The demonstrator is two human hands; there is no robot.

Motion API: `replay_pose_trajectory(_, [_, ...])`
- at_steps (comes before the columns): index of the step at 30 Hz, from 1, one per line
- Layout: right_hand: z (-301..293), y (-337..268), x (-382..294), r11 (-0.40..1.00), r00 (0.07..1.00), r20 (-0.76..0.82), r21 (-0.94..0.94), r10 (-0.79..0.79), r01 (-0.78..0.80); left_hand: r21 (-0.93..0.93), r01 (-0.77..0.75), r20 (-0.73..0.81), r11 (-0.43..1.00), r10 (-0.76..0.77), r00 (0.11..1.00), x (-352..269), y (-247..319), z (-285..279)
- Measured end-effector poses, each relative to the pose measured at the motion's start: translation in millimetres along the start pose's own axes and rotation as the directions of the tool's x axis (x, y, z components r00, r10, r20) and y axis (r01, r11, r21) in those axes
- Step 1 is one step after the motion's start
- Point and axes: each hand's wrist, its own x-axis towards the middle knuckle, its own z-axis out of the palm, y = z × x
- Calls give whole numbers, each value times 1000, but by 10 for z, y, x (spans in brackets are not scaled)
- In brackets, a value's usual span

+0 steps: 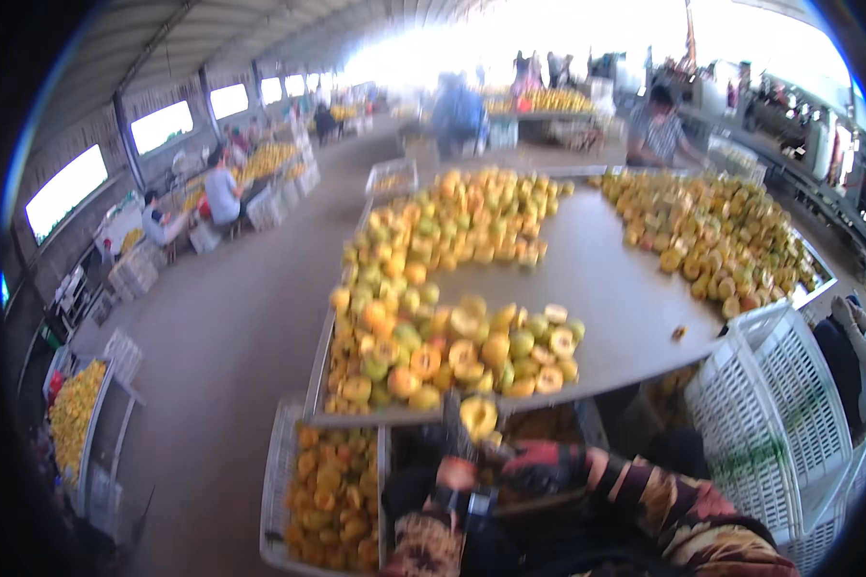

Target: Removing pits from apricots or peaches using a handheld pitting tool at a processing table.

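Just past the near rim of a metal-topped table (599, 274), my left hand (459, 433), in a dark glove, grips a yellow peach half (478, 418) with its cut face up. Close beside it on the right, my right hand (545, 463), in a red and black glove, has its fingers curled toward the fruit. Blur hides whether it holds a tool. Many halved peaches (462, 353) are heaped on the table before me, some showing pits or hollows. Under my hands is a container (541, 501), mostly covered by my arms.
A plastic crate (278, 490) of peach halves stands at lower left. White crates (743, 418) lean at the right. Another heap (714, 231) covers the table's far right, where a person (660, 130) sits. One small dark scrap (679, 332) lies on the metal.
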Motion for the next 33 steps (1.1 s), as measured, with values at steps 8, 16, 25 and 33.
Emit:
replay_pose_trajectory(8, [146, -83, -285, 316, 788, -505, -857, -353, -408, 565, -659, 159, 497, 718, 678, -350, 937, 478])
replay_pose_trajectory(16, [564, -320, -287, 225, 737, -602, -799, -308, -558, 836, 323, 34, -443, 630, 776, -547, 2001, -344])
replay_pose_trajectory(25, [371, -251, -268, 228, 728, -609, -793, -315, -565, 851, -227, 477, -474, 515, 712, 1116, 2132, 286])
replay_pose_trajectory(33, [459, -167, -352, 320, 692, -571, -821, -441, -474, 720, -102, 297, -686, 172, 939, 899, 1976, 594])
